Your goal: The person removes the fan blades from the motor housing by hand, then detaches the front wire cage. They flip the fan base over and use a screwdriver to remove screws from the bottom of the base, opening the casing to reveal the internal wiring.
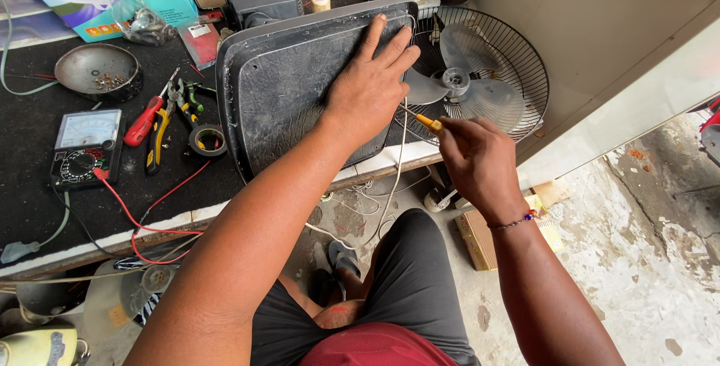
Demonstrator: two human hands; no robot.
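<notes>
My left hand [371, 85] lies flat, fingers spread, on the dark plastic underside of a fan base [289, 85] that stands tilted on the workbench. My right hand [480, 160] grips a yellow-handled screwdriver [429, 122], its thin tip pointing left toward the base's right edge. Just beyond it lies the fan head, a black wire grille [517, 55] around translucent grey blades [457, 85]. A white cable [399, 163] hangs down from the base between my hands.
On the black bench mat [30, 133] lie a multimeter [84, 147] with red lead, a red screwdriver [142, 122], yellow pliers [156, 145], a tape roll [207, 139] and a metal bowl of screws [99, 72]. A cardboard box [480, 235] sits on the concrete floor.
</notes>
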